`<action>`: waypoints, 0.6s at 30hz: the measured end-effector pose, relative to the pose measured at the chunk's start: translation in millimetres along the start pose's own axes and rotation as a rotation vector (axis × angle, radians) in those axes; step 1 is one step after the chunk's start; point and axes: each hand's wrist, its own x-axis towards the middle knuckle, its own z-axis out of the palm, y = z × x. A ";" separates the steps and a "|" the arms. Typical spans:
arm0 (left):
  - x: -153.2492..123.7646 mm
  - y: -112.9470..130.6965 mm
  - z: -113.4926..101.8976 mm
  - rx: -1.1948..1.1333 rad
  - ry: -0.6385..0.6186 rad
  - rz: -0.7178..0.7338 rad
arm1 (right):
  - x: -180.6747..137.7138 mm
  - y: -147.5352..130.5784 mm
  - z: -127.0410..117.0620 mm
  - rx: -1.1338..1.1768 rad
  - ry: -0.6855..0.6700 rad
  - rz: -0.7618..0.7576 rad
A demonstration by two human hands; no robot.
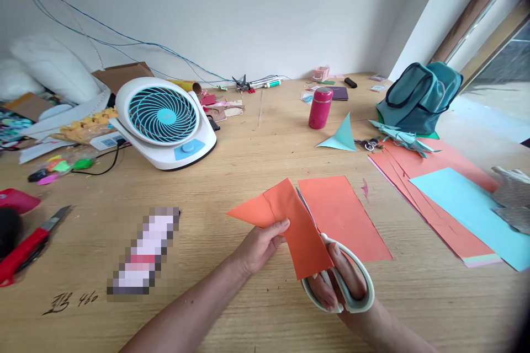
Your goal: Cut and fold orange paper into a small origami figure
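In the head view, my left hand (263, 245) pinches a folded piece of orange paper (296, 231), thumb on top and fingers underneath. The paper has a pointed flap to the left. My right hand (345, 281) is wrapped through the white handles of a pair of scissors (359, 265). Their blades point up and away at the paper's right edge, partly hidden behind it. Beyond the blades, a flat orange sheet (345, 215) lies on the wooden table.
A white fan (165, 121) stands left of centre. Behind are a pink flask (320, 107), a folded blue paper (342, 135) and a teal bag (420, 99). Orange and blue sheets (476, 209) lie at right. A red-handled cutter (25, 253) lies at far left, near a blurred phone-shaped thing (144, 251).
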 end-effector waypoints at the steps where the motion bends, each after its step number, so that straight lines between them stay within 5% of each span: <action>1: -0.1 0.1 0.0 0.000 0.006 -0.005 | -0.3 0.0 -0.2 -0.005 -0.007 0.005; 11: -1.0 1.8 1.0 0.016 -0.015 0.027 | 3.8 -2.2 -1.0 0.028 0.002 0.047; 18: 14.1 38.4 -22.3 0.218 0.163 0.375 | -9.1 4.9 -0.3 -0.155 -0.031 0.098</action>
